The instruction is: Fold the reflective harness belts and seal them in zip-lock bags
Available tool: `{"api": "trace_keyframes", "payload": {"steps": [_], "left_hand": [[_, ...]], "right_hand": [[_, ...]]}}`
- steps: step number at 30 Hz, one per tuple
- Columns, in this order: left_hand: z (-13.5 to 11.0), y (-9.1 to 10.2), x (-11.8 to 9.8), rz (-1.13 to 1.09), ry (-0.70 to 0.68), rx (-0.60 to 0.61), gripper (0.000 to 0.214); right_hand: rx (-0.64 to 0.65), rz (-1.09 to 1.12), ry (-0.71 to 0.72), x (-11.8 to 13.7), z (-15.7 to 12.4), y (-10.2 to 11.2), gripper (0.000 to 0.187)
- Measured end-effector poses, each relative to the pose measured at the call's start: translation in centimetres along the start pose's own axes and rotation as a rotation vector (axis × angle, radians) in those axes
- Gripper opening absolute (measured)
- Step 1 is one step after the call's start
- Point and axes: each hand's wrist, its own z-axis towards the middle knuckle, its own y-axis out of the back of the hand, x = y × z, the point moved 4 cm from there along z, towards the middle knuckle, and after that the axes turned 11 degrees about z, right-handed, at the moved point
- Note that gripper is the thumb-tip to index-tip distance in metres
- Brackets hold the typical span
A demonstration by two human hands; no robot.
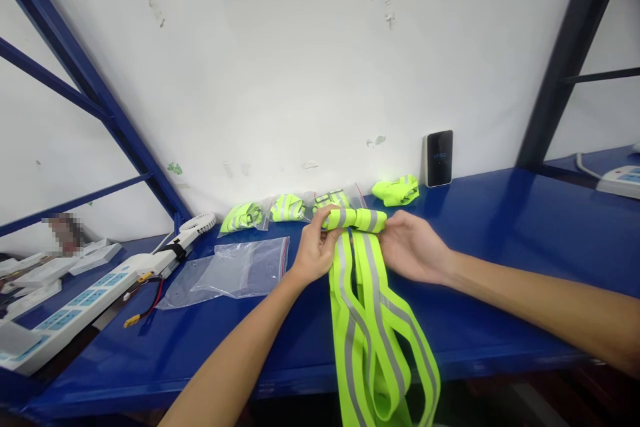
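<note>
Both my hands hold a neon yellow reflective strap vest (367,320) with grey stripes over a blue shelf (500,233). Its top end is rolled into a short bundle (356,219). My left hand (314,248) pinches the left end of the roll, fingers closed. My right hand (411,245) grips the right end, fingers curled round it. The long loops of strap hang down past the shelf's front edge.
Empty clear zip bags (235,270) lie left of my hands. Bagged folded vests (285,209) and one loose folded vest (397,191) sit by the white wall. A dark phone (439,157) leans on the wall. A white power strip (75,300) and small fan (197,223) lie at left.
</note>
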Motion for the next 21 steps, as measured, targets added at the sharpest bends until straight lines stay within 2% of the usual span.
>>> {"api": "trace_keyframes", "payload": {"steps": [4, 9, 11, 13, 16, 18, 20, 21], "left_hand": [[0.0, 0.0, 0.0, 0.086, -0.058, 0.031, 0.028], [0.1, -0.3, 0.0, 0.161, -0.146, 0.074, 0.033], [0.1, -0.4, 0.0, 0.164, -0.158, 0.065, 0.036], [0.0, -0.6, 0.0, 0.134, -0.127, 0.054, 0.039], [-0.3, -0.8, -0.4, -0.002, -0.007, 0.069, 0.04], [-0.7, -1.3, -0.8, -0.161, 0.083, 0.174, 0.045], [-1.2, -2.0, -1.2, -0.328, 0.166, 0.307, 0.05], [-1.3, -2.2, -1.3, -0.386, 0.197, 0.337, 0.051]], "right_hand": [[-0.048, 0.17, -0.077, -0.3, -0.1, -0.3, 0.043], [-0.09, 0.151, -0.141, -1.1, 0.2, 0.3, 0.035], [-0.11, 0.077, -0.1, -1.0, 0.2, 0.6, 0.03], [-0.147, -0.009, -0.034, -0.7, 0.2, 0.8, 0.035], [-0.196, -0.083, 0.026, -0.3, 0.1, 0.8, 0.044], [-0.212, -0.116, 0.064, 0.0, 0.2, 0.9, 0.052], [-0.236, -0.142, 0.097, 0.3, 0.3, 1.1, 0.067], [-0.252, -0.151, 0.104, 0.5, 0.5, 1.2, 0.075]]}}
